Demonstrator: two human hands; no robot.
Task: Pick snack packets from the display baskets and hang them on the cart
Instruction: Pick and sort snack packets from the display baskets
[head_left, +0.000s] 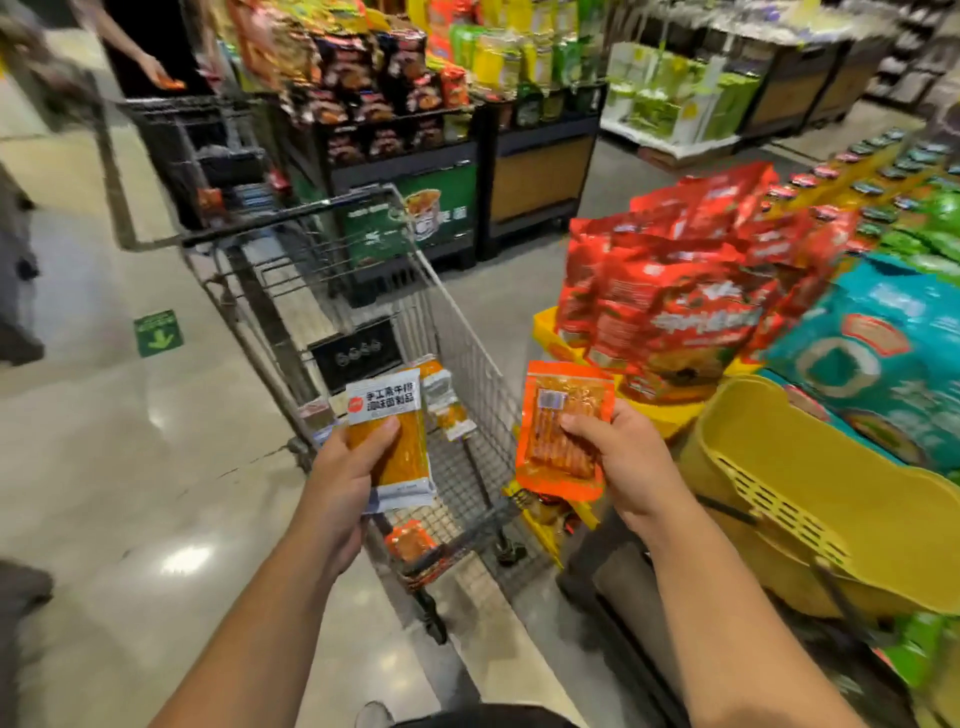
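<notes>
My left hand (345, 470) grips a long orange packet with white ends and black print (390, 431), held over the near left corner of the wire shopping cart (470, 358). My right hand (621, 457) pinches an orange packet with a clear window (558, 415) just right of the cart's right wall. Several similar orange packets (444, 395) hang or lie inside the cart, and one more (410, 540) sits low at its near end. An empty yellow display basket (810, 493) stands right of my right hand.
Red snack bags (675, 291) and teal bags (878, 358) are piled on the display at right. A dark shelf unit of noodle packs (374, 104) stands beyond the cart. Another person with a second cart (156, 73) is at the far left. Polished floor lies to the left.
</notes>
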